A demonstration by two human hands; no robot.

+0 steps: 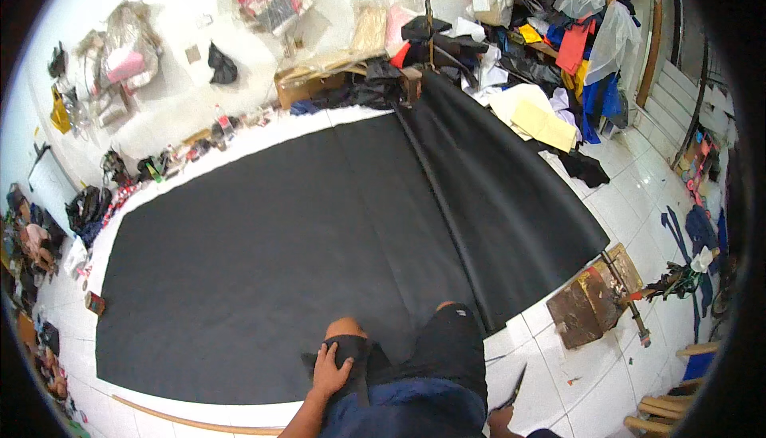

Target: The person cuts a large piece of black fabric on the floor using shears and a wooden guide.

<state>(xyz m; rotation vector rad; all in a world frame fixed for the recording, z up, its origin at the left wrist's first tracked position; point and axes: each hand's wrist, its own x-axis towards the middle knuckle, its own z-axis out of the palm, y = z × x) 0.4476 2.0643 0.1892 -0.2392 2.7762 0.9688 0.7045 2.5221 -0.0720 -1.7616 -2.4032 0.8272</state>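
Observation:
My left hand (330,371) lies on the bent left leg of my dark shorts, fingers stretched out and holding nothing. At the lower edge, right of my body, my right hand (500,420) is closed round dark scissors (517,388), their pointed end directed up and away; the grip is partly cut off by the picture edge. I kneel at the near edge of a wide sheet of black material (263,254) spread over the floor. Its right part (511,207) is a loose, overlapping panel with a long raised fold. Neither hand touches the sheet.
A metal bar (626,298) and brown block (585,308) sit at the sheet's right corner. A second weight (411,85) stands at the far edge. A can (95,303) sits by the left edge, a wooden stick (187,422) near me. Cloth piles (550,47) fill the back right.

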